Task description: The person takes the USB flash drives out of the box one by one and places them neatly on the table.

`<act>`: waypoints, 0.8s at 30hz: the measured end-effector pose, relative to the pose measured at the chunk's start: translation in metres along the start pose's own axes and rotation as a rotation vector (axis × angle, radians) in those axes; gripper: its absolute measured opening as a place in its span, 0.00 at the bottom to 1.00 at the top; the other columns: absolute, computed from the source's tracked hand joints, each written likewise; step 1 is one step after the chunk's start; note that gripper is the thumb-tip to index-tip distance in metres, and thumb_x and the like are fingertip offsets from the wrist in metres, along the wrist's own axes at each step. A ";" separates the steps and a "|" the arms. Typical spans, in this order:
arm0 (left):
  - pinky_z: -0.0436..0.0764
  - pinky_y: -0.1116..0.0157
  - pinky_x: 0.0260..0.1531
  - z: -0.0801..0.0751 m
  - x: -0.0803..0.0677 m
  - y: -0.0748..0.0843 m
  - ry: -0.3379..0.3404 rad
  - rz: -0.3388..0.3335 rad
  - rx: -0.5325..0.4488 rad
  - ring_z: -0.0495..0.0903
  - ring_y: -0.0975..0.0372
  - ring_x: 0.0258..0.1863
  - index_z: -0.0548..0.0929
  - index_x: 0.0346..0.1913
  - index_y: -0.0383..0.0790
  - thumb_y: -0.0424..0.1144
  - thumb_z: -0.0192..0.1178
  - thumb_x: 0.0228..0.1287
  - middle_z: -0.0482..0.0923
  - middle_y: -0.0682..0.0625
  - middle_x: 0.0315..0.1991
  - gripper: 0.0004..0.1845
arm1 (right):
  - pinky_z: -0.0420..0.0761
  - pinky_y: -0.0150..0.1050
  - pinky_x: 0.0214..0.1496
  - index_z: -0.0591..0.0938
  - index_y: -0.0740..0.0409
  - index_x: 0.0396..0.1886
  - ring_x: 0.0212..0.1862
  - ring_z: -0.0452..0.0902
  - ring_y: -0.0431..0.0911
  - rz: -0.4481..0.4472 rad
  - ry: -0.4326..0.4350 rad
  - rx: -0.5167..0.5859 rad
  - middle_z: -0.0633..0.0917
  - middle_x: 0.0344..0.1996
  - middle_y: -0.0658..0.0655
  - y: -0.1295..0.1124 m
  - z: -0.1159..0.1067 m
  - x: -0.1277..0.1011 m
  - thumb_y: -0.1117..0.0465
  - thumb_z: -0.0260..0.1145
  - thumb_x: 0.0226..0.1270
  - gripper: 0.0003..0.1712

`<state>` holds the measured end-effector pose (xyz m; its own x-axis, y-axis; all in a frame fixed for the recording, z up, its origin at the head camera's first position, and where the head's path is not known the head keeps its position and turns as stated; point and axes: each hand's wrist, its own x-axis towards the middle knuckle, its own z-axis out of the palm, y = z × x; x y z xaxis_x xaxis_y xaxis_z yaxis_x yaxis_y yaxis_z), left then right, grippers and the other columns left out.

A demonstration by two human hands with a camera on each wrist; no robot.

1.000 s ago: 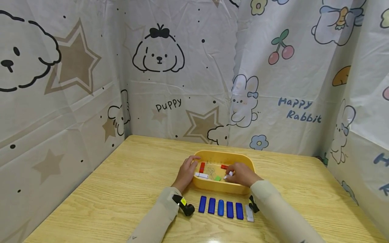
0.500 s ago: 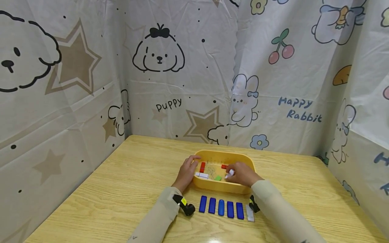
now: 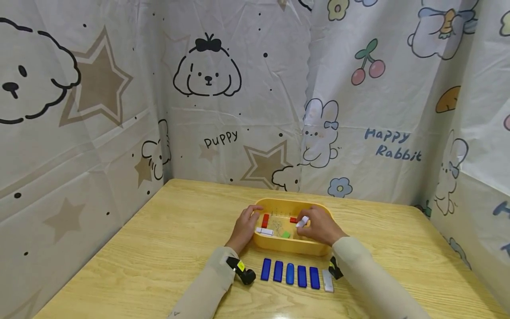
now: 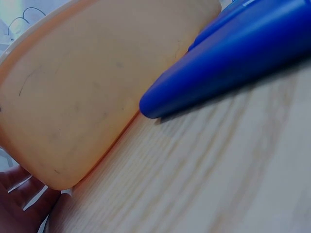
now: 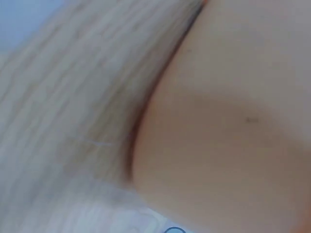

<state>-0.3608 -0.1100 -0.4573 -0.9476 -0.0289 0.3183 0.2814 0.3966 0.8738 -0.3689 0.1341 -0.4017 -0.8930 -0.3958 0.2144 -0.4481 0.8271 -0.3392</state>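
Two arms in beige sleeves reach forward over a wooden worktop [image 3: 159, 248] to a shallow yellow tray [image 3: 291, 246]. The left hand [image 3: 244, 227] rests on the tray's left rim, fingers loosely bent over the edge with the fingertips near a red block [image 3: 264, 220] inside; it holds nothing that can be seen. The right hand [image 3: 318, 227] hovers over the tray's right half, wrist low, fingers curled, pinching a small white block [image 3: 302, 221] lifted just above the tray floor. In the tray also lie another white block [image 3: 264, 231] and a green block [image 3: 285, 234]. Just in front of the tray, between the forearms, five blue blocks [image 3: 289, 273] lie side by side in a row, with a pale block [image 3: 327, 280] at their right end.
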 end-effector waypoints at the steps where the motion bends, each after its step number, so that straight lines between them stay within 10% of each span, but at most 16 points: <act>1: 0.64 0.46 0.62 0.000 0.000 0.000 0.001 -0.002 -0.002 0.69 0.49 0.61 0.78 0.54 0.46 0.42 0.45 0.73 0.73 0.43 0.58 0.15 | 0.74 0.41 0.41 0.85 0.48 0.32 0.34 0.70 0.46 -0.011 0.012 0.000 0.78 0.33 0.52 -0.001 -0.002 -0.001 0.54 0.73 0.49 0.09; 24: 0.65 0.47 0.61 -0.001 -0.001 0.001 0.003 0.018 0.004 0.70 0.49 0.60 0.78 0.54 0.46 0.42 0.45 0.72 0.73 0.43 0.58 0.15 | 0.79 0.42 0.42 0.82 0.42 0.34 0.39 0.72 0.45 -0.157 0.121 0.024 0.77 0.38 0.47 -0.006 -0.044 -0.069 0.56 0.75 0.47 0.14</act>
<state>-0.3595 -0.1106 -0.4562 -0.9420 -0.0248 0.3348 0.2973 0.4012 0.8664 -0.3026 0.1743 -0.3744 -0.8009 -0.4671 0.3747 -0.5837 0.7486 -0.3144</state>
